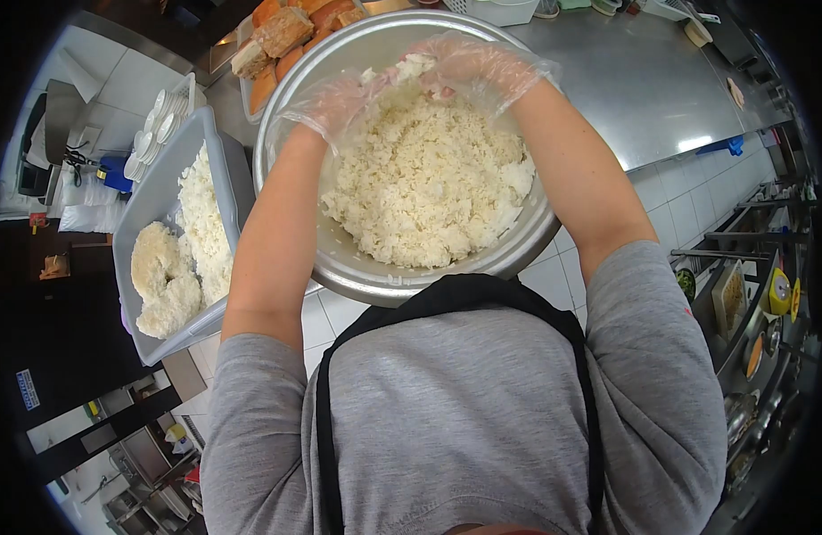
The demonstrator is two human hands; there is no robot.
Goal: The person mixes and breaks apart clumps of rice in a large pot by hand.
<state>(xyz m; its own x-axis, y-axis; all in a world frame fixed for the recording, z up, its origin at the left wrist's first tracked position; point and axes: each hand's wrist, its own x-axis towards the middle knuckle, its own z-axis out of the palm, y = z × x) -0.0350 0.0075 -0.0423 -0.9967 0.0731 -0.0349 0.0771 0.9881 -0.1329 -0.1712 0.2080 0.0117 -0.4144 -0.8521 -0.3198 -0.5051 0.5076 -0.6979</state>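
Observation:
A large round metal bowl (282, 80) in front of me holds a heap of cooked white rice (429, 178). Clear plastic gloves cover both hands, which are at the bowl's far side. My left hand (344, 102) is closed around some rice at the heap's far left edge. My right hand (473, 67) has its fingers curled on a clump of rice (414, 68) between the two hands. The gloves and the rice partly hide the fingertips.
Left of the bowl stands a grey plastic tub (224, 160) with more rice in clumps. Orange-brown bread-like pieces (282, 36) lie in a tray behind the bowl. A steel counter (607, 80) extends to the right. White dishes (157, 125) are stacked at the far left.

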